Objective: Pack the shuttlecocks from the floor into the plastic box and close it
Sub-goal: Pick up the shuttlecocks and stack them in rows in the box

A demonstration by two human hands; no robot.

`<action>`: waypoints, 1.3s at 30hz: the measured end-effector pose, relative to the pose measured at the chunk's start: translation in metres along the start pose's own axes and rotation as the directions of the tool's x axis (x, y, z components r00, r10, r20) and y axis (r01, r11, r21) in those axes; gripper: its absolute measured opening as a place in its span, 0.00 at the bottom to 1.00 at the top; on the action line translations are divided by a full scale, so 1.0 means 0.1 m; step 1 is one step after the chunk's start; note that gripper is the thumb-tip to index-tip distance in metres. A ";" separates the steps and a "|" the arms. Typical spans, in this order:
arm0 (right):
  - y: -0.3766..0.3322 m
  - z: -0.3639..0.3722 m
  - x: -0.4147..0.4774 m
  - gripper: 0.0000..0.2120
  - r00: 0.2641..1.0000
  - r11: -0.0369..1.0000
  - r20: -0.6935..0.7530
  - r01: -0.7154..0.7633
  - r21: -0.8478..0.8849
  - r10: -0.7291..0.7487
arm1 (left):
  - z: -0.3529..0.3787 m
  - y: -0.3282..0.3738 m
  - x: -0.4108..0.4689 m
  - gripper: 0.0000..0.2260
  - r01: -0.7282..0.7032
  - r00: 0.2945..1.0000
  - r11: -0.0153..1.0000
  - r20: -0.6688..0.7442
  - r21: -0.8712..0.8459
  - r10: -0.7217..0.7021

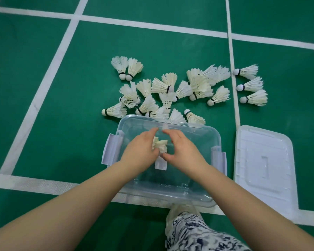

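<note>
I am looking down at a smooth green sports floor [34,51] crossed by white painted lines. Both my bare arms reach forward over a clear plastic box [198,178], a rounded rectangle with see-through walls and a pale hinged clip on each short side. The box is open and sits just in front of me on one of the white lines.

My left hand [140,151] and right hand [183,151] meet over the middle of the box, fingers curled inward around a small bunch of shuttlecocks [159,145]. Their ribbed, cream-white feather skirts show in the gap between my palms; I cannot tell how many there are. Both hands close loosely on that bunch, thumbs nearly touching below it. A white rectangular label [160,164] shows under my hands.

Beyond the far wall of the box, a loose pile of shuttlecocks [170,91] lies scattered on the floor, feathery cones with round white cork tips and thin black bands, some overlapping, some apart.

The lid [265,169], a flat translucent white plastic panel with rounded corners and a moulded raised centre, lies on the floor just right of the box.

At the bottom edge is my knee in black-and-white patterned fabric [198,232].
</note>
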State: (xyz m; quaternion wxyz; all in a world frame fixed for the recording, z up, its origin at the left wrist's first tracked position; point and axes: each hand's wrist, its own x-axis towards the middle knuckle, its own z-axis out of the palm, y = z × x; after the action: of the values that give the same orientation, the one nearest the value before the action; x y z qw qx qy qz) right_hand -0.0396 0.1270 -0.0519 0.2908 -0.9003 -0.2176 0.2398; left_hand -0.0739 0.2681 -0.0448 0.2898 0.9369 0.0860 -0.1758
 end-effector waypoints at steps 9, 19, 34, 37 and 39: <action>0.05 -0.86 0.23 0.08 0.921 0.984 -0.378 -0.031 0.175 0.096 | -0.51 0.51 0.15 0.15 -0.166 0.936 0.986 -0.318 -0.032 0.147; 0.78 -0.83 0.72 0.13 0.939 0.952 -0.159 -0.302 0.052 0.306 | -0.28 0.53 0.63 0.20 -0.113 0.973 0.983 -0.185 0.142 0.139; 0.80 -0.64 1.26 0.30 0.958 0.976 0.260 -0.069 -0.205 0.122 | -0.12 0.34 0.73 0.23 -0.062 0.961 0.978 -0.252 0.200 0.113; 0.82 -0.63 1.29 0.24 0.960 0.986 0.245 -0.108 -0.123 0.136 | -0.11 0.32 0.72 0.23 -0.065 0.955 0.979 -0.272 0.194 0.117; 0.81 -0.61 1.28 0.20 0.963 0.989 0.237 -0.112 -0.097 0.132 | -0.10 0.32 0.72 0.23 -0.071 0.953 0.978 -0.275 0.197 0.124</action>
State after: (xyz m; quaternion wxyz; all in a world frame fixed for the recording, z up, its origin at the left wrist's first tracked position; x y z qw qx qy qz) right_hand 0.1164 0.1099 -0.0982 0.2092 -0.8872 -0.2055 0.3562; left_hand 0.0039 0.2522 -0.0487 0.1946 0.9783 0.0638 -0.0311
